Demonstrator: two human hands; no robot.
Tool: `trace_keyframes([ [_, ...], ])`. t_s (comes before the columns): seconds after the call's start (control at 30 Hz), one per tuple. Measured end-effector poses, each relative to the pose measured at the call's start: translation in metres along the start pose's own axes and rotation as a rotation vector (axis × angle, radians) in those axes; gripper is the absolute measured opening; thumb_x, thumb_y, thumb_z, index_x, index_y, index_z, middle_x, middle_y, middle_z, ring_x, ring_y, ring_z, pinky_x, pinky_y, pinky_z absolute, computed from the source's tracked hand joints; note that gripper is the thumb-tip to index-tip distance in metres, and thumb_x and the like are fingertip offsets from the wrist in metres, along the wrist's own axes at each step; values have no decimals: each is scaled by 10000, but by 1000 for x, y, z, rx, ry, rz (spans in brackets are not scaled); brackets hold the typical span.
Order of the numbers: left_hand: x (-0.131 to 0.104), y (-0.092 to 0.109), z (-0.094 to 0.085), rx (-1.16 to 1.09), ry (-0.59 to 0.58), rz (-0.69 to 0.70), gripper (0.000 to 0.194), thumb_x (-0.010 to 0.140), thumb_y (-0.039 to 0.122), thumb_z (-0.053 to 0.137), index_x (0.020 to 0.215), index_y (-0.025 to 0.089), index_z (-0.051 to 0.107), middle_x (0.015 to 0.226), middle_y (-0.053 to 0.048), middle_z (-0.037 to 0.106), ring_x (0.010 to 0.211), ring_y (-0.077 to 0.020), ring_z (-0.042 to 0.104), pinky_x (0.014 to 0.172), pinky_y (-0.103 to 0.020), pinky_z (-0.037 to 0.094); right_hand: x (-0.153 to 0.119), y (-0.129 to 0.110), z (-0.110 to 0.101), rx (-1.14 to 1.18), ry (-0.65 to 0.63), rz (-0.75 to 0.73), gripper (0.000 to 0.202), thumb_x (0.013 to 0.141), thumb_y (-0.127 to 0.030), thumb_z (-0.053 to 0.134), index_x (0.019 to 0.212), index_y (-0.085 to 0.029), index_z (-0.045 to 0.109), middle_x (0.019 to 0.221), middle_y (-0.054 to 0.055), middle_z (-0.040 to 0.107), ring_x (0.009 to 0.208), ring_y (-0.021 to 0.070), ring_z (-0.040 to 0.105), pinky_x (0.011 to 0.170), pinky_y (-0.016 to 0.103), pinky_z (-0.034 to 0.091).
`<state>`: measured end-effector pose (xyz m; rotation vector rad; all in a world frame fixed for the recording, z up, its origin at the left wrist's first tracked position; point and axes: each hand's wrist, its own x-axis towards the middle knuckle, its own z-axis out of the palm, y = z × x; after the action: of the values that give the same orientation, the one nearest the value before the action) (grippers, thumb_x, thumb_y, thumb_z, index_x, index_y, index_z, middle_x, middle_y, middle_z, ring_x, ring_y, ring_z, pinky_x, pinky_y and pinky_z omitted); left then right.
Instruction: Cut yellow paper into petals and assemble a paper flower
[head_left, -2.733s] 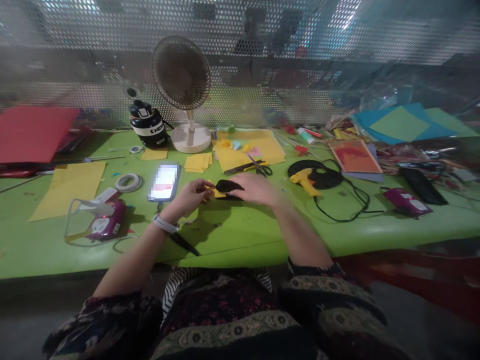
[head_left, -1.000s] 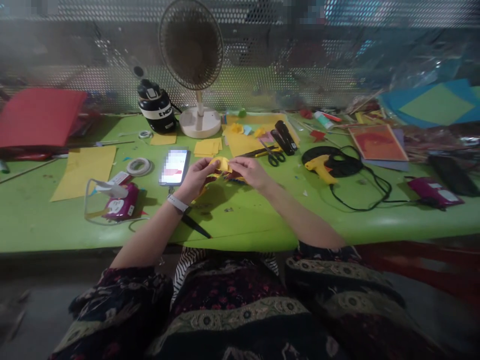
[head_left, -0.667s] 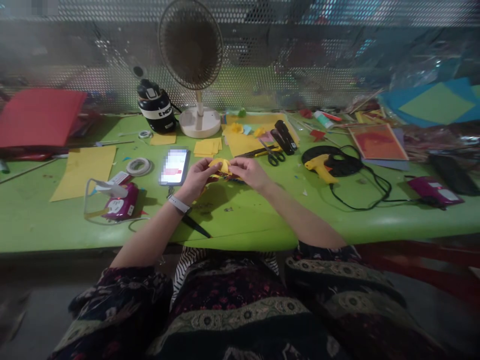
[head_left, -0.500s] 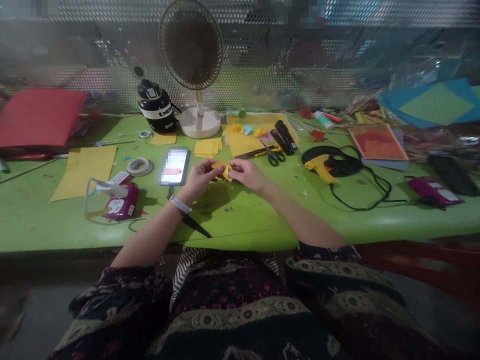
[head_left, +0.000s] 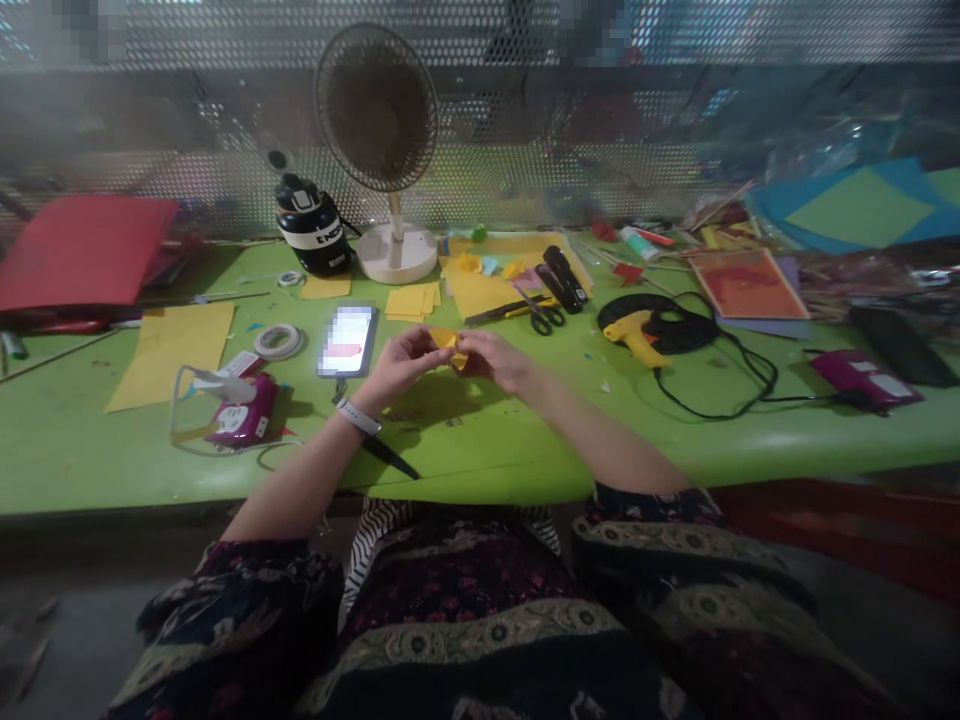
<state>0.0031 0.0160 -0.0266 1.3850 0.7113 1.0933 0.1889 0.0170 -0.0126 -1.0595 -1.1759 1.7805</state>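
Note:
Above the middle of the green table, a small folded piece of yellow paper is pinched between both hands. My left hand is closed on its left side, thumb stretched along the front. On the other side, my right hand grips the paper's right edge, with the fingertips partly hidden. A lit phone lies just left of my left hand. Behind the hands is a small stack of yellow paper squares. Scissors and a black stapler lie beyond my right hand.
A desk fan and a black bottle stand at the back. Rightward lies a yellow glue gun, its cord running to a purple power box. A tape roll and another purple box are at left.
The yellow paper has been turned and its shape between my fingers differs. My left thumb now reaches farther across it. The view has tilted slightly upward.

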Motion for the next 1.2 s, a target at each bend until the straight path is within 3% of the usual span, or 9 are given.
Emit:
trace_keyframes([
  [0.13, 0, -6, 1, -51, 44, -13, 372, 692, 314, 857, 964, 141, 673, 854, -38, 742, 771, -120, 703, 750, -243, 560, -4, 0, 4, -22, -10, 16, 52, 770, -188, 634, 799, -191, 678, 739, 7, 677, 572, 95, 554, 572, 213, 516],
  [0.33, 2, -5, -2, -43, 72, -29, 408, 633, 331, 887, 911, 141, 657, 763, -14, 729, 666, -109, 689, 670, -231, 569, -7, -6, 2, -61, -69, -23, 104, 786, -266, 628, 829, -186, 679, 787, 27, 709, 634, 126, 613, 643, 261, 543],
  [0.47, 2, -8, -4, -25, 26, -35, 420, 654, 313, 879, 947, 147, 628, 717, 4, 706, 637, -104, 679, 632, -216, 555, -9, -8, 2, -250, -49, -199, 292, 808, -456, 659, 814, -165, 670, 751, 29, 686, 661, 135, 612, 628, 258, 495],
  [0.6, 0, -14, -3, -17, -32, -27, 416, 699, 290, 853, 991, 161, 586, 705, 20, 676, 617, -84, 653, 585, -177, 507, -9, -2, 6, -568, 58, -397, 356, 810, -508, 675, 738, -160, 653, 676, 12, 636, 607, 122, 543, 577, 251, 414],
  [0.73, 0, -12, 0, -14, -82, -26, 431, 722, 284, 838, 1025, 170, 554, 708, 25, 652, 614, -86, 631, 547, -176, 473, -7, 3, 6, -728, 139, -515, 420, 866, -546, 604, 673, -173, 606, 624, -2, 581, 586, 122, 495, 574, 261, 379],
  [0.87, 2, -9, 1, -44, -53, 20, 431, 750, 262, 817, 1081, 179, 554, 767, 20, 652, 701, -91, 645, 655, -206, 512, -5, 0, 1, -598, 195, -534, 435, 875, -571, 584, 671, -186, 580, 614, -22, 531, 572, 114, 469, 546, 253, 368],
  [0.97, 4, -10, -2, -78, -57, 20, 432, 748, 261, 819, 1090, 182, 567, 843, -5, 674, 781, -109, 665, 751, -248, 532, -6, -4, -1, -387, 193, -418, 410, 838, -574, 621, 694, -192, 594, 622, -21, 548, 566, 118, 518, 549, 255, 431],
  [1.07, 6, -11, -4, -97, -48, 21, 396, 770, 279, 802, 1082, 178, 579, 846, -10, 674, 758, -103, 650, 742, -250, 526, -7, -7, -1, -265, 179, -337, 408, 779, -580, 681, 680, -194, 598, 613, -18, 570, 559, 119, 549, 557, 258, 480],
  [1.2, 5, -10, -4, -86, 5, 36, 335, 810, 289, 763, 1083, 184, 600, 824, 2, 648, 733, -86, 615, 713, -223, 508, -6, -6, 0, -228, 176, -334, 403, 728, -574, 731, 683, -193, 607, 617, -14, 610, 553, 110, 564, 562, 244, 502],
])
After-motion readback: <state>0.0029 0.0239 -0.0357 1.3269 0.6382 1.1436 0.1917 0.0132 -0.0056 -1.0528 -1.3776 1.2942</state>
